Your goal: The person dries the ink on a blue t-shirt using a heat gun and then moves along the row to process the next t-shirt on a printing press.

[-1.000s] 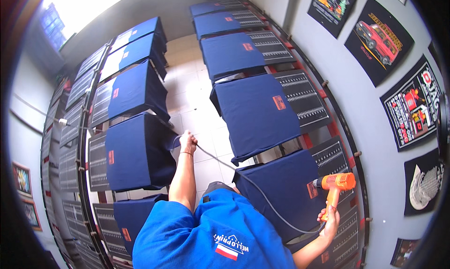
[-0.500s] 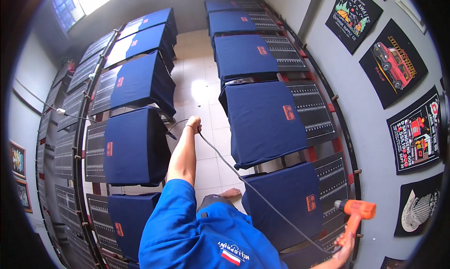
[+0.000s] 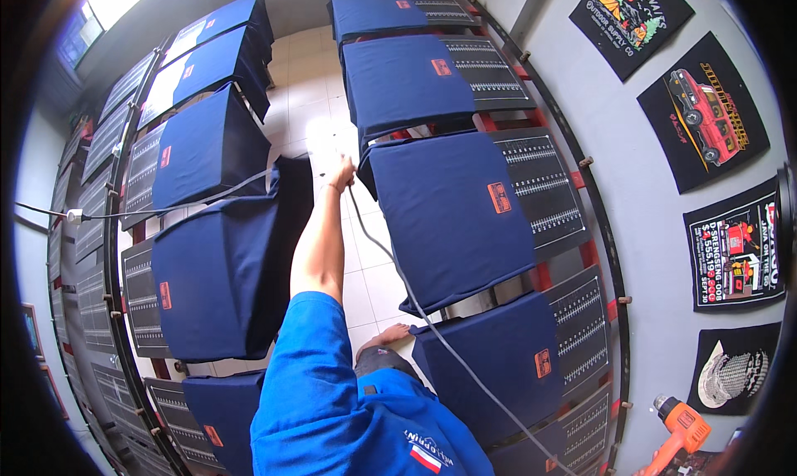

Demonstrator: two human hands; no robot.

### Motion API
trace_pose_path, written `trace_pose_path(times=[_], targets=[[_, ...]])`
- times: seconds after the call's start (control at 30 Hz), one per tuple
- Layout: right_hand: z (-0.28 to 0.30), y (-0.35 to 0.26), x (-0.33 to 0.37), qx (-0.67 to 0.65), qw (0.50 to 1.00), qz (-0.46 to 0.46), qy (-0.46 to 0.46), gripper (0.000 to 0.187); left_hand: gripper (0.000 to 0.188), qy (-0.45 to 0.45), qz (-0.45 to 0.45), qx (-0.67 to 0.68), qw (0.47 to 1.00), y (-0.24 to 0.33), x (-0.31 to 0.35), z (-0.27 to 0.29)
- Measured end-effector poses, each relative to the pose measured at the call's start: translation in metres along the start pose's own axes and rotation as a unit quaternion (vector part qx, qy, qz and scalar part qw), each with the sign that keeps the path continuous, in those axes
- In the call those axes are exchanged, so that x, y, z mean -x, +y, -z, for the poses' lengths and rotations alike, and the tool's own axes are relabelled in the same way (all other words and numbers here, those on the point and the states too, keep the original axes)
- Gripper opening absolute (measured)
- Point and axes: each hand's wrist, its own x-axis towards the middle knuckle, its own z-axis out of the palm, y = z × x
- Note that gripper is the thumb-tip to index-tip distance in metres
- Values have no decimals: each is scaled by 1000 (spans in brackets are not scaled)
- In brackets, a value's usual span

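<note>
My left hand (image 3: 339, 174) is closed around a grey power cable (image 3: 382, 248), arm stretched ahead over the aisle. From that hand the cable slopes down past my right side. Another stretch runs left over the navy shirts to a white plug connector (image 3: 75, 216). Beside my left hand, one navy shirt (image 3: 217, 285) has its aisle-side edge raised and folded. At the lower right, my right hand (image 3: 650, 470) grips the handle of an orange heat gun (image 3: 685, 424); the picture's edge cuts off most of this hand. The gun's nozzle points up and left, near the wall.
Rows of navy shirts with small orange prints, such as this shirt (image 3: 452, 214), lie on black boards (image 3: 544, 190) along both sides of a tiled aisle (image 3: 359, 289). A dark rail (image 3: 610, 289) edges the right row. Printed black cloths (image 3: 706, 115) hang on the right wall.
My left hand has reached farther ahead with the cable, and the left stretch now rises over the shirts. One shirt's edge has lifted. The heat gun has moved right and down.
</note>
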Motion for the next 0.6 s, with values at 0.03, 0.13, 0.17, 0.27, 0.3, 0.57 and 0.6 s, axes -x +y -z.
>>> trace_pose_path(times=[0.03, 0.13, 0.17, 0.27, 0.3, 0.57, 0.6], targets=[[0, 1, -2, -4, 1000, 1, -7, 53, 35, -33, -42, -18, 998, 25, 5, -5], [14, 4, 6, -29, 999, 8, -14, 54, 29, -173, -161, -17, 971, 119, 43, -43], [20, 7, 12, -39, 999, 10, -18, 54, 29, -234, -161, 32, 958, 152, 76, -57], [26, 16, 13, -83, 993, -9, -83, 55, 33, -278, -192, 232, 912, 208, 172, -75], [18, 20, 10, -93, 989, -19, -115, 56, 37, -189, -233, 240, 923, 217, 181, -64], [-70, 70, 5, 54, 957, -152, -242, 36, 30, -117, -454, 3, 883, 321, 205, 82], [-77, 86, 3, 41, 949, -163, -267, 32, 29, -19, -530, -117, 840, 348, 208, 112]])
